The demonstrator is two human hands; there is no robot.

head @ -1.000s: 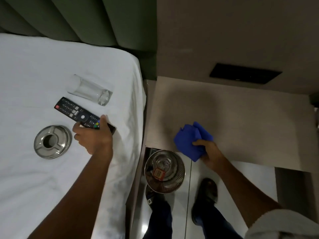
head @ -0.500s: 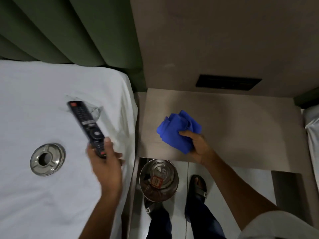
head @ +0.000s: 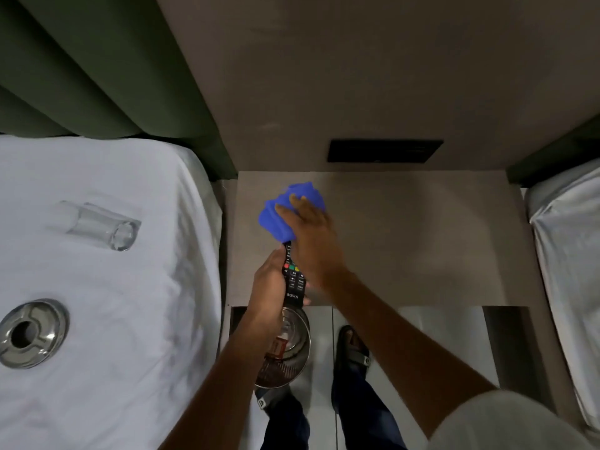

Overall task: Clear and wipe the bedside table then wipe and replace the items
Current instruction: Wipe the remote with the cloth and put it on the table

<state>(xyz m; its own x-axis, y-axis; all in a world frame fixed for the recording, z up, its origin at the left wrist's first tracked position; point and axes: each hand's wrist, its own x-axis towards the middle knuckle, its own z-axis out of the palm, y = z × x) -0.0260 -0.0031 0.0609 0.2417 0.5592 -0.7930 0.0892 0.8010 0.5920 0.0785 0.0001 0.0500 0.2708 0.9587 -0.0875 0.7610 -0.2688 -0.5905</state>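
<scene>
My left hand (head: 268, 280) grips the lower end of a black remote control (head: 293, 280) over the front left part of the brown bedside table (head: 422, 241). My right hand (head: 308, 235) presses a bunched blue cloth (head: 279, 216) onto the remote's upper end, which the cloth hides. A clear drinking glass (head: 97, 227) lies on its side on the white bed (head: 113, 319) to the left. A round steel ashtray (head: 31, 332) sits on the bed nearer the front left.
A steel waste bin (head: 292, 352) with litter stands on the floor under the table's front edge, next to my feet in sandals (head: 352, 349). A dark switch panel (head: 384, 151) is set in the wall behind the table. A second bed (head: 571, 254) borders the table's right side.
My left hand lifted the remote off the bed and carried it right, over the table. My right hand brought the cloth onto the remote's upper end.
</scene>
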